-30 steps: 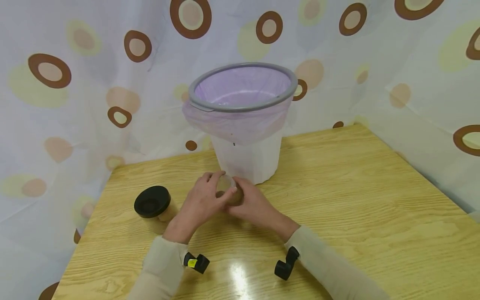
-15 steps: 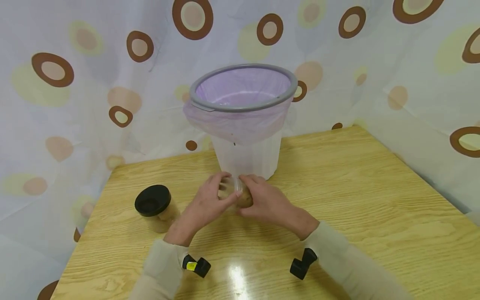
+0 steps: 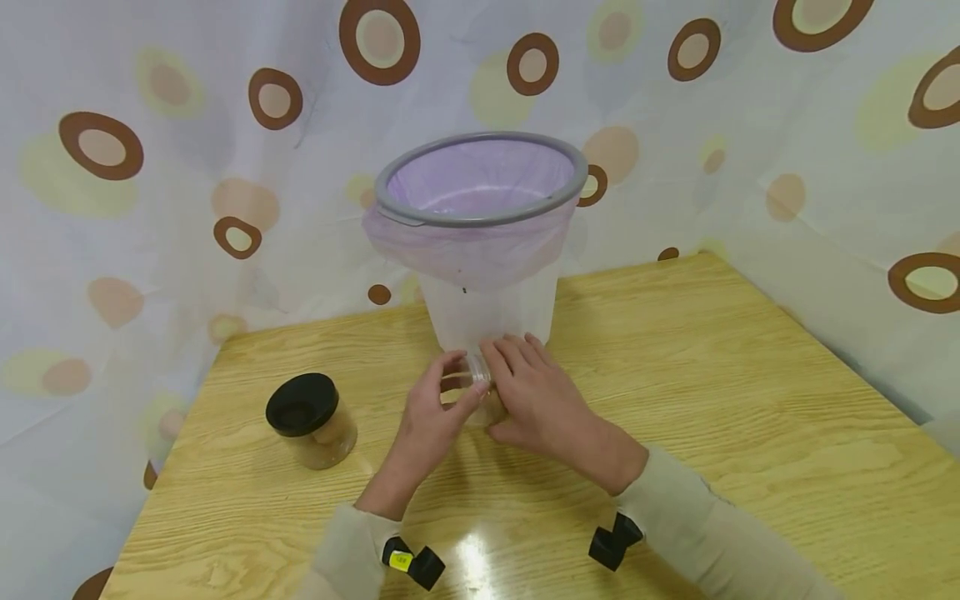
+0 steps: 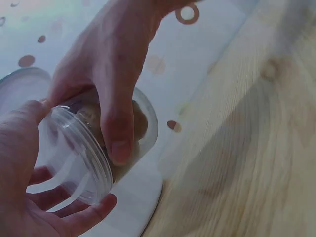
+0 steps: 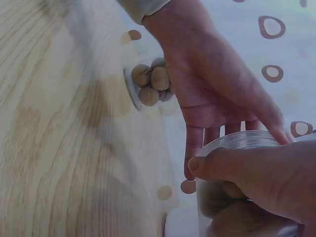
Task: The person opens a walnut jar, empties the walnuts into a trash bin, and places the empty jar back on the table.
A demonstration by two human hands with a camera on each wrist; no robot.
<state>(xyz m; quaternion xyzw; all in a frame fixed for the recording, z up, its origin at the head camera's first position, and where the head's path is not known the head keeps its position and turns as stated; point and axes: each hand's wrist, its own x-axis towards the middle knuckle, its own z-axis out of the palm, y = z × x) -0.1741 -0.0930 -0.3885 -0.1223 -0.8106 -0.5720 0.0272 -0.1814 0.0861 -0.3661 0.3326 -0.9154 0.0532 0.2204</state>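
Observation:
A clear plastic jar (image 3: 486, 410) with rounded brown pieces inside is tilted over, its threaded rim (image 4: 81, 148) turned toward my left hand. My right hand (image 3: 543, 404) grips the jar's body, thumb across its side in the right wrist view. My left hand (image 3: 429, 417) spans the rim, thumb and fingers around its edge; I cannot tell whether a clear lid covers the mouth. To the left stands a second clear jar (image 3: 330, 442) with a black lid (image 3: 302, 404). Its round brown contents, which look like walnuts (image 5: 149, 84), show in the right wrist view.
Behind the hands stands a white bin (image 3: 491, 312), lined with a thin purple bag (image 3: 480, 250) under a grey ring rim (image 3: 480, 222). The wooden table (image 3: 712, 400) reaches to a patterned curtain (image 3: 172, 183) at the back and sides.
The tilted jar and both hands have shifted slightly right. The right hand has moved further over the jar, its fingers now lying across it. The black-lidded jar stays in place.

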